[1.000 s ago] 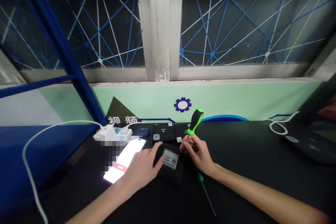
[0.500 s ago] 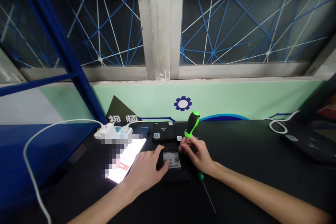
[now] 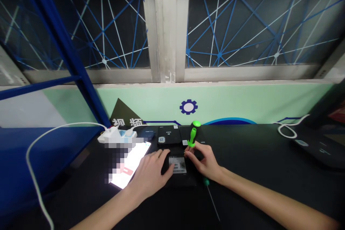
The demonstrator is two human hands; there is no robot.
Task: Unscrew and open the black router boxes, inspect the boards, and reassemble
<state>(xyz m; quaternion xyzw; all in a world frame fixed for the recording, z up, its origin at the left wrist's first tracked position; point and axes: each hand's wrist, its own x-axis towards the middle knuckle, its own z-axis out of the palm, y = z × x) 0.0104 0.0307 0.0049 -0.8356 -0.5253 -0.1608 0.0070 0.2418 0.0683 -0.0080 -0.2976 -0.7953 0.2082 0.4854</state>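
Note:
My left hand (image 3: 149,174) lies on the left side of a flat black device (image 3: 172,178), pressing it against the table beside its white QR label (image 3: 178,165). My right hand (image 3: 205,161) pinches a black-and-green screwdriver (image 3: 193,136) at the far side of that label. Its handle stands nearly upright, and my fingers hide the shaft and tip. Just beyond my right wrist, a thinner green-handled screwdriver (image 3: 206,182) lies on the table, its long shaft pointing toward me.
Two black devices (image 3: 167,136) sit behind my hands on the black table (image 3: 256,158). To the left are a bright phone (image 3: 132,163), a power strip (image 3: 121,134) with white cable, and a dark blue pouch (image 3: 147,133). A dark object (image 3: 318,149) stands at right.
The screwdriver in my right hand has swung from leaning right to nearly upright. My left hand has shifted slightly right on the black device. The view has tilted slightly.

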